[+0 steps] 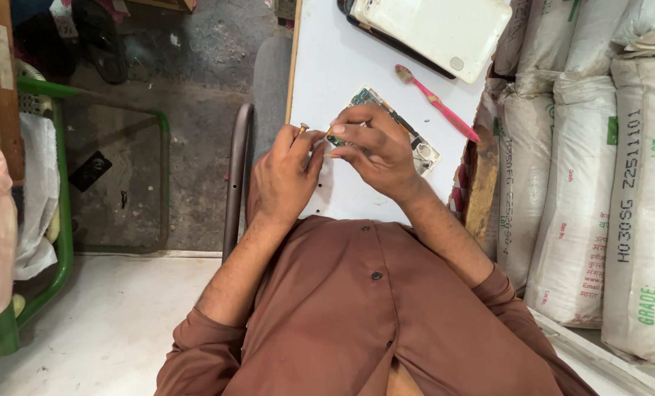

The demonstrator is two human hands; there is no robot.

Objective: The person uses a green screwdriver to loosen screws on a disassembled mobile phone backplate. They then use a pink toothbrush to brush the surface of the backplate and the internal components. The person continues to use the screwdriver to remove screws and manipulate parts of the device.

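Head view, looking straight down on a person in a brown shirt seated at a white table [342,59]. The left hand [287,172] is pinched together on a small tool with a brass-coloured tip [302,128]; most of that tool is buried in the fingers, so its shape is hard to make out. The right hand [375,147] lies over an opened device with its circuit board exposed [415,147], fingers curled down and touching it. Whether the right hand actually grips the board or only steadies it, I cannot tell, since the palm hides the middle of it. Only the top corner and the lower right end of the board show. The two hands meet at the fingertips just above the board's left edge.

A pink toothbrush [437,103] lies on the table near the board, up and to the right, bristles at its upper end. Further up, a cream-coloured flat panel [437,29] rests on a dark slab and is cut off by the frame's top edge. White sacks [584,183] stand stacked just beside the table on the right, partly out of frame. A green metal frame [63,220] stands well apart on the left, over the concrete floor.
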